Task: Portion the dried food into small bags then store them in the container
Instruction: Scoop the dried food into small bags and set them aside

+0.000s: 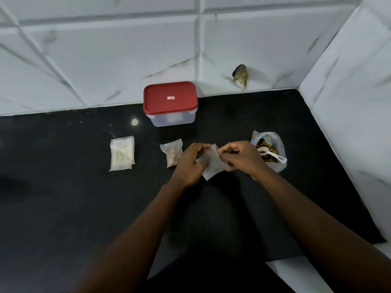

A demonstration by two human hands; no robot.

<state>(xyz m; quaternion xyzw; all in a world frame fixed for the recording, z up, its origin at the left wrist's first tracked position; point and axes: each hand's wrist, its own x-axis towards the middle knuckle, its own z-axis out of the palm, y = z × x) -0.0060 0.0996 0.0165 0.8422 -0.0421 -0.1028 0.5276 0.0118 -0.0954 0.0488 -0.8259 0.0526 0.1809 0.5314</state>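
1. Small bag (212, 169): translucent, flat, held just above the black desk (84, 197), centre.
2. Left grip (190, 163) and right grip (241, 157) each pinch its edges.
3. Container (184, 119): red-lidded, at desk rear.

This looks like a home kitchen: a black speckled stone countertop (63, 208) runs to a far wall of large white tiles (105, 60) with grey marble veins, and a second tiled wall (349, 102) closes the corner at the right. Far on the counter, by the wall, stands a clear plastic food container (173, 119) with a red lid (170, 98); to the right is an open bag of dried food (279, 144) with a white measuring scoop (271, 155) in it, and to the left a stack of small clear bags (121, 154).
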